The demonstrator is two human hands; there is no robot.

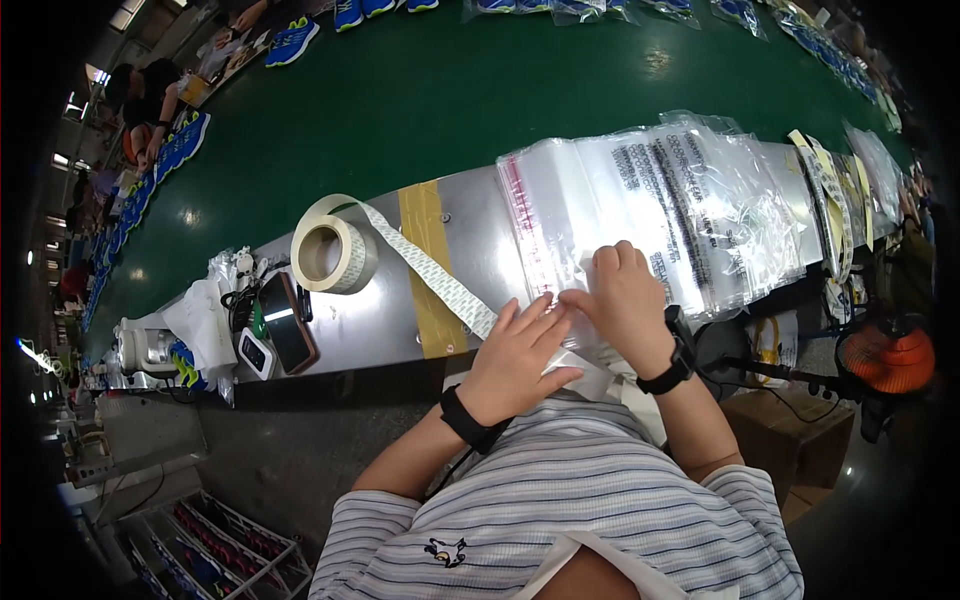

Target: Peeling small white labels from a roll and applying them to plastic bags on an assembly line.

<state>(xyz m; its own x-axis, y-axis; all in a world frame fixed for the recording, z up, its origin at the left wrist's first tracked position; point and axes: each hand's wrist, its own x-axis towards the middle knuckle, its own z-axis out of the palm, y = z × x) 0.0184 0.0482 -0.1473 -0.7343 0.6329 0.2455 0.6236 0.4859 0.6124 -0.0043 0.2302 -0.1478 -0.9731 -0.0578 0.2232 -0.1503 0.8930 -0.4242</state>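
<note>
A stack of clear plastic bags (580, 190) with printed text and a pinkish-red strip along one edge lies in front of me on the metal bench. On the near left corner of the stack my left hand (515, 358) rests flat, fingers stretched out, beside the end of a paper strip of labels (435, 275). That strip runs from a roll of labels (345, 258) standing to the left. My right hand (628, 300) is over the bags with its fingers curled in. A small pale piece shows at its fingertips, too little to name.
A phone (287, 322), a small white device (256, 354) and cables lie at the bench's left. Yellow-brown tape (428, 250) crosses the metal. Beyond is a green conveyor belt (400, 110) with blue shoes (292, 42) along its edges. An orange fan (886, 355) stands right.
</note>
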